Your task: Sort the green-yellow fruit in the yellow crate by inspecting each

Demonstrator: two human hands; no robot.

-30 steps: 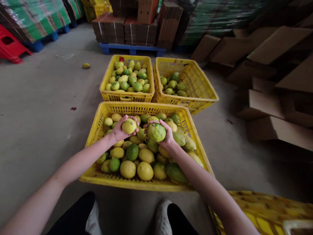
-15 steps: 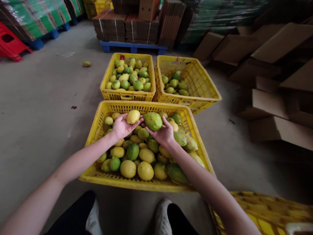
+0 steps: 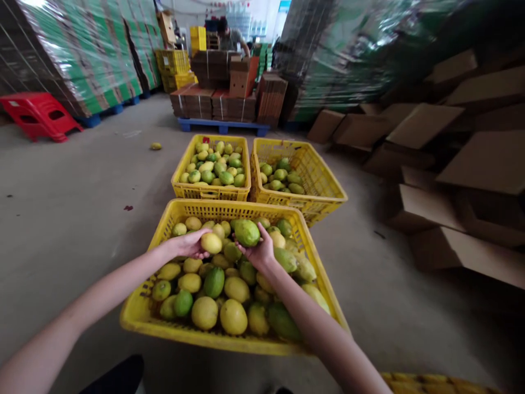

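Yellow-skinned, the lemon (image 3: 211, 243) at left sits in the curl of your left hand (image 3: 189, 244), thumb over it and fingers beneath, above the near crate (image 3: 221, 340) of loose fruit (image 3: 233, 317); a well-filled crate (image 3: 211, 192) stands beyond. Just right of the lemon, and apart from it, a green fruit (image 3: 247, 233) rests in your right hand (image 3: 262, 253), cradled from below with the thumb at its side. Holding one fruit per hand, neither set down, looks to be the step underway. Your next move would seem to call for steady support under both, clear of the fruit below. Farther right stands a part-filled crate (image 3: 321, 168).
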